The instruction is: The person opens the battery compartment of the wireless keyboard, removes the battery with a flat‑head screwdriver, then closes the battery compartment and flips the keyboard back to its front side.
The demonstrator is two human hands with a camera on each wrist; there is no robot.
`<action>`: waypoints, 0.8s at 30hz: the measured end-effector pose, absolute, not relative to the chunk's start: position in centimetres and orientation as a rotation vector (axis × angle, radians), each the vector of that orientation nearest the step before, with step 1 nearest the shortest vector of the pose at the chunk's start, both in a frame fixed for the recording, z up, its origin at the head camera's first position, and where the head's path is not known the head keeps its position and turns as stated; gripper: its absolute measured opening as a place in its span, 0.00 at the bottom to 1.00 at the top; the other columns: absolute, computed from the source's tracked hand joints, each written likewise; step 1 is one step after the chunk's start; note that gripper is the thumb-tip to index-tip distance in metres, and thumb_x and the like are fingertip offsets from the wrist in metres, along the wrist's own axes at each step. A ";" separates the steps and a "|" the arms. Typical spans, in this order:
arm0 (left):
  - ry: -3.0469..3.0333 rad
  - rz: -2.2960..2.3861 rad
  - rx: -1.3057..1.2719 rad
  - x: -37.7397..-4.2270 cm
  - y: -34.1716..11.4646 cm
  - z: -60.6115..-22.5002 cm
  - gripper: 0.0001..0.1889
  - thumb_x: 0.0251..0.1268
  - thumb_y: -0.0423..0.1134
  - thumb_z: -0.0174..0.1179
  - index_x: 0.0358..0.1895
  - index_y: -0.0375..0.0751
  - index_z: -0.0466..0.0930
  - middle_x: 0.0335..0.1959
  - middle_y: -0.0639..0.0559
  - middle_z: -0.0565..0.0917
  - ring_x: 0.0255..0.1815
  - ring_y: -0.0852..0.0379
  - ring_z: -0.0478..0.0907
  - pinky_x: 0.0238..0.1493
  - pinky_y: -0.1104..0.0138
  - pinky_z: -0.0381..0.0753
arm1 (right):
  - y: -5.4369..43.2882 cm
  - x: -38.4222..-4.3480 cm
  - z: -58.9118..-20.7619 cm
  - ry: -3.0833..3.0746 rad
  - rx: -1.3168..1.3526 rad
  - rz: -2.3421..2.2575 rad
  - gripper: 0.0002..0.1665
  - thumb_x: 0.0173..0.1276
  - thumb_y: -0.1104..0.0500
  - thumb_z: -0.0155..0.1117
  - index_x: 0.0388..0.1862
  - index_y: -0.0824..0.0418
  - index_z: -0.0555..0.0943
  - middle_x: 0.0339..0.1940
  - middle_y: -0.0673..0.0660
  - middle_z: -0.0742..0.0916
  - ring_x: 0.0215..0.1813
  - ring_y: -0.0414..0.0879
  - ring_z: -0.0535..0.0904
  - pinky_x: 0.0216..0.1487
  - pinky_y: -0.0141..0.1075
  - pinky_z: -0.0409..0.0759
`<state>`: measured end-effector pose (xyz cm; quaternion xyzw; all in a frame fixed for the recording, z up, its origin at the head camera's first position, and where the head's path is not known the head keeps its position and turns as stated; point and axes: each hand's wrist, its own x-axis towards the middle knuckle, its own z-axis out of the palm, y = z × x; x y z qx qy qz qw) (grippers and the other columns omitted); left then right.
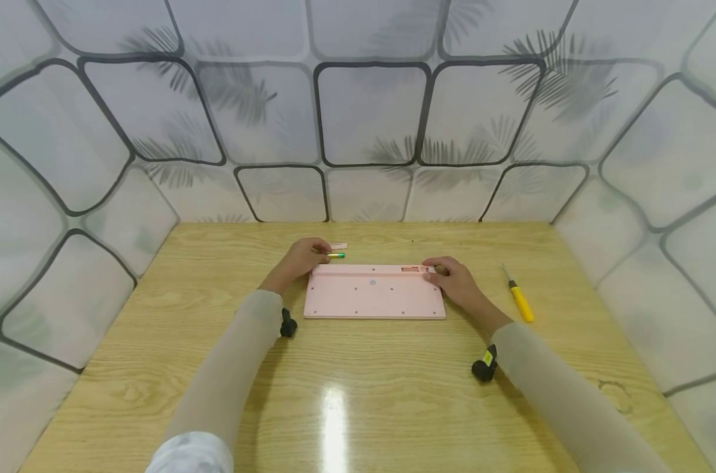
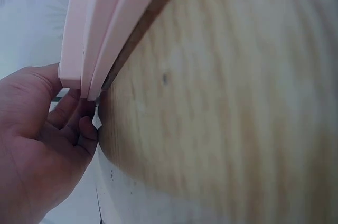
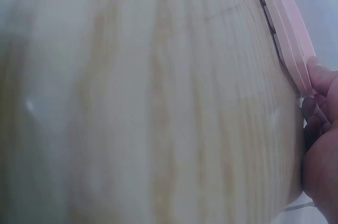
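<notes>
Centrally, upturned pink keyboard [image 1: 374, 299], long axis nine-to-three, between left hand [image 1: 301, 257], pinching ten-o'clock corner, and right hand [image 1: 457, 282], pinching two-o'clock corner. Open battery compartment [image 1: 411, 269] at nine o'clock from right fingers, nearer hand; green-gold battery [image 1: 337, 255] at three o'clock from left fingers.

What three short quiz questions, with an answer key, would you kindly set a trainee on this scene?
1. Fill in: on the pink keyboard, the open battery compartment is nearer the ____ hand.
2. True or false: the keyboard is face up.
3. Which tool lies to the right of the right hand: A) pliers, B) screwdriver, C) tweezers?

Key: 1. right; 2. false, it is face down; 3. B.
</notes>
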<state>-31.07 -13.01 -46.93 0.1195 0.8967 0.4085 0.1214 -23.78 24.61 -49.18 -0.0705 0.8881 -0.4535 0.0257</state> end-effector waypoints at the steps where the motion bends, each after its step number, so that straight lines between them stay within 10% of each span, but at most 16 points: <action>1: 2.613 1.212 0.339 -31.1 -13.0 -46.9 0.13 0.74 0.39 0.60 0.57 0.41 0.81 0.56 0.42 0.81 0.57 0.44 0.78 0.55 0.54 0.79 | 24.7 -23.8 -49.2 2.746 -0.220 -1.401 0.21 0.75 0.53 0.63 0.64 0.55 0.80 0.57 0.59 0.79 0.42 0.50 0.73 0.43 0.39 0.73; 24: 2.609 1.166 0.382 -34.9 -13.1 -46.8 0.13 0.76 0.38 0.57 0.57 0.41 0.82 0.60 0.44 0.81 0.65 0.44 0.74 0.69 0.50 0.70 | 24.8 -23.8 -49.1 2.726 -0.233 -1.419 0.21 0.76 0.54 0.62 0.65 0.55 0.79 0.52 0.60 0.80 0.41 0.50 0.74 0.41 0.39 0.75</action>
